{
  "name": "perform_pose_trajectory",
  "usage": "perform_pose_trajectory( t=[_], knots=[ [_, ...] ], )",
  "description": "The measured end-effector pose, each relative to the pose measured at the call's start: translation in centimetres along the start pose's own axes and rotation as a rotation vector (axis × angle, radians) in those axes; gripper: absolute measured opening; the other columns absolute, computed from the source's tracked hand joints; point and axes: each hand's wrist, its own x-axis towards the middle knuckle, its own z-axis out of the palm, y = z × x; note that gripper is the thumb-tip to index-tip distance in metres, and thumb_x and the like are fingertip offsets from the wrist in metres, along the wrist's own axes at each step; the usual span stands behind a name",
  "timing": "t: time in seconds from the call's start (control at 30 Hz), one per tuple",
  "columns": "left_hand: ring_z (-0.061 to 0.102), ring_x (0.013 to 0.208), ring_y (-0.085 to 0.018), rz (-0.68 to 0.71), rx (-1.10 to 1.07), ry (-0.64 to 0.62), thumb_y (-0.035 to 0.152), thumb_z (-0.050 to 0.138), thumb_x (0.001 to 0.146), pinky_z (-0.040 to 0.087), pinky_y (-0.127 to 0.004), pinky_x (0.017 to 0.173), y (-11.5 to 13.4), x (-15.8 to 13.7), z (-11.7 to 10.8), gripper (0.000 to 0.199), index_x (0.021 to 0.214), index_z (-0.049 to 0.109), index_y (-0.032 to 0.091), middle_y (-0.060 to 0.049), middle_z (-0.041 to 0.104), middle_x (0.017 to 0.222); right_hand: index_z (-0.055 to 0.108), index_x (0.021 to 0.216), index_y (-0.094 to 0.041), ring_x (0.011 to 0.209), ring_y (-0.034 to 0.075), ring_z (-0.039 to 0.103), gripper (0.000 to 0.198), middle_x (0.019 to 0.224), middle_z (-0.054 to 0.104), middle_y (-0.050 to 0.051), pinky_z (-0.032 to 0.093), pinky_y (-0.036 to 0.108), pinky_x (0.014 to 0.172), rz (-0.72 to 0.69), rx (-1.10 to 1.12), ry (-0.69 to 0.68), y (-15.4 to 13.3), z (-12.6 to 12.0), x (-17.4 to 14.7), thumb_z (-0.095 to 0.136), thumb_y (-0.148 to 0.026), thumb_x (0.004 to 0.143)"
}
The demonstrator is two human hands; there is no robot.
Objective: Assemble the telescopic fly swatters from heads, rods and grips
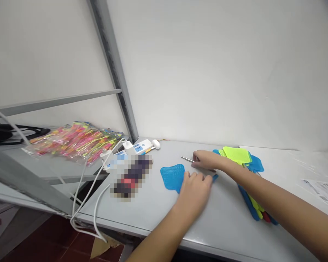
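A blue fly swatter lies on the table, its meshed head pointing left. My left hand is closed over its narrow part, and a short blue end sticks out past the fingers on the right. Just behind, my right hand is closed on a thin metal rod, whose tip shows to the left of the fingers. Under my right forearm rests a pile of fly swatters with yellow-green and blue heads, their handles pointing towards the table's front edge. The forearm hides part of the pile.
White power strips with plugs and cables lie at the left. A pixelated object is in front of them. Plastic bags of colourful items lie beyond the grey metal frame. Clear plastic wrapping covers the right side.
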Motion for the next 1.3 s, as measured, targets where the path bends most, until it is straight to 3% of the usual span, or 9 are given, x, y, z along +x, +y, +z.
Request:
perform_pose_trajectory(
  t=[0.17,0.33,0.37,0.5,0.63,1.03,1.3],
  knots=[
    [0.058,0.070,-0.018,0.006,-0.135,0.079,0.032,0.039,0.100,0.038,-0.032,0.065,-0.3,-1.3,-1.5,0.029,0.085,0.061,0.020,-0.004,0.065,0.079,0.058,0.088,-0.015,0.075,0.018,0.059,0.011,0.085,0.065,0.007,0.046,0.033,0.071,-0.010,0.121,0.071,-0.2,0.7,-0.3,0.052,-0.024,0.091],
    [0.055,0.064,-0.014,-0.111,-0.521,0.293,0.038,0.061,0.090,0.038,-0.028,0.063,-0.3,-1.9,-1.2,0.025,0.075,0.057,0.019,0.001,0.062,0.068,0.044,0.089,-0.021,0.069,0.016,0.055,0.010,0.080,0.059,0.003,0.043,0.029,0.064,0.037,0.361,0.322,-0.8,-2.1,-4.0,0.035,-0.025,0.091],
    [0.054,0.063,-0.014,-0.130,-0.554,0.290,0.039,0.062,0.090,0.038,-0.027,0.062,-0.4,-1.9,-1.1,0.026,0.073,0.055,0.019,0.001,0.060,0.066,0.042,0.089,-0.022,0.068,0.015,0.055,0.009,0.078,0.057,0.001,0.045,0.029,0.065,0.028,0.497,0.401,-1.2,-2.7,-5.1,0.033,-0.024,0.090],
    [0.051,0.065,-0.014,-0.119,-0.537,0.221,0.039,0.050,0.096,0.036,-0.029,0.063,-0.3,-1.6,-0.8,0.030,0.073,0.050,0.020,0.001,0.056,0.068,0.040,0.081,-0.024,0.057,0.012,0.041,0.010,0.065,0.038,-0.006,0.045,0.028,0.059,-0.131,1.385,0.723,-3.9,-4.0,-9.6,0.041,-0.015,0.078],
    [0.049,0.068,-0.016,-0.095,-0.507,0.189,0.035,0.048,0.096,0.035,-0.029,0.063,0.1,-1.4,-0.6,0.027,0.073,0.043,0.021,0.001,0.052,0.071,0.041,0.074,-0.023,0.053,0.011,0.029,0.016,0.060,0.030,-0.006,0.033,0.024,0.050,-0.211,1.738,0.779,-6.4,-3.5,-12.0,0.042,-0.008,0.069],
    [0.049,0.060,-0.016,-0.126,-0.594,0.075,0.037,0.043,0.098,0.030,-0.027,0.053,0.5,-1.9,0.0,0.019,0.084,0.039,0.023,0.002,0.055,0.073,0.042,0.069,-0.023,0.050,0.011,0.021,0.014,0.055,0.023,-0.007,0.025,0.023,0.046,-0.307,1.833,0.729,-7.0,-2.5,-11.9,0.042,-0.009,0.068],
    [0.045,0.066,-0.014,-0.040,-0.689,0.114,0.050,0.041,0.097,0.034,-0.027,0.062,-0.1,-1.9,-0.6,0.038,0.072,0.039,0.022,0.002,0.048,0.070,0.042,0.068,-0.022,0.049,0.010,0.020,0.015,0.054,0.023,-0.007,0.024,0.023,0.045,-0.391,1.859,0.729,-7.3,-2.8,-12.6,0.040,-0.008,0.070]
  ],
)
